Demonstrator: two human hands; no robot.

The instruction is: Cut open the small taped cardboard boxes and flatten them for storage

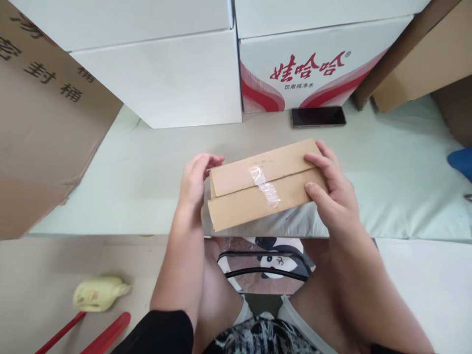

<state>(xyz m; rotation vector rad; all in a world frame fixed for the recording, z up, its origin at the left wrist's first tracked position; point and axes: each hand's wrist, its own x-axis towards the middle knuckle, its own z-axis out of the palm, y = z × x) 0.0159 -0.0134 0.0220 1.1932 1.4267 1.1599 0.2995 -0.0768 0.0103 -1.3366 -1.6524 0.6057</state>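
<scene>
A small brown cardboard box [236,204] is tilted above the front edge of the table, its top flaps joined by a strip of clear tape [266,188]. My right hand [334,189] grips its right end, with the thumb on the near flap and fingers on the far one. At the left end, my left hand [197,177] is curled close against the box's side. Its fingertips are partly hidden behind the box, so whether it presses on the cardboard I cannot tell.
White cartons [191,83] stand along the back, one with red lettering. Before them lies a black phone [318,117]. Large brown boxes flank both sides [47,128] [424,59]. A yellow bottle [99,294] and red bars [106,334] are at the lower left.
</scene>
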